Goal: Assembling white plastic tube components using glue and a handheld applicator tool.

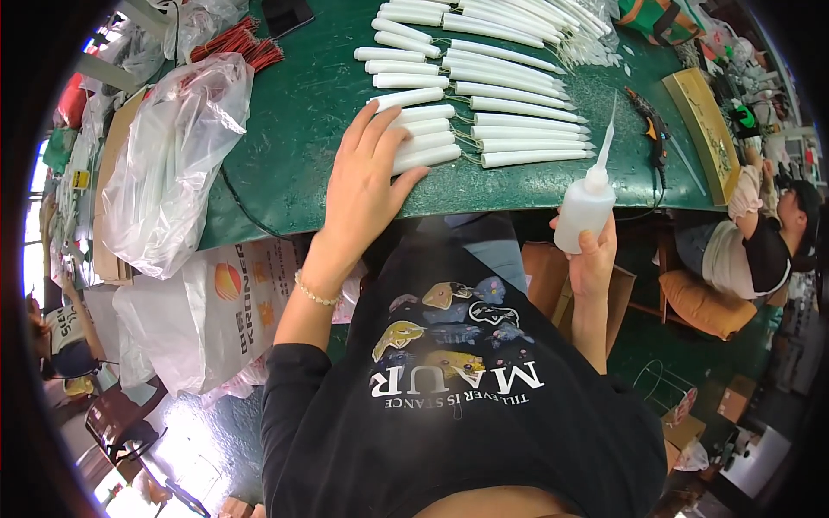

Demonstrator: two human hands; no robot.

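Observation:
My left hand (367,177) lies over the near end of a row of short white tubes (427,158), fingers spread and touching them. To the right of these, longer white candle-shaped sticks with pointed tips (535,159) lie side by side, and thin wires run between the two rows. A translucent squeeze bottle (585,211) with a long thin nozzle is upright in my right hand (596,255), just off the table's front edge. My right fingers are wrapped round the bottle; the nozzle points up and touches nothing.
On the green table (328,112) stand a clear plastic bag (177,164) and red wire bundles (246,47) at left. A black-and-orange corded hand tool (654,134) and a yellowish shallow box (704,129) lie at right. Another person (760,233) sits farther right.

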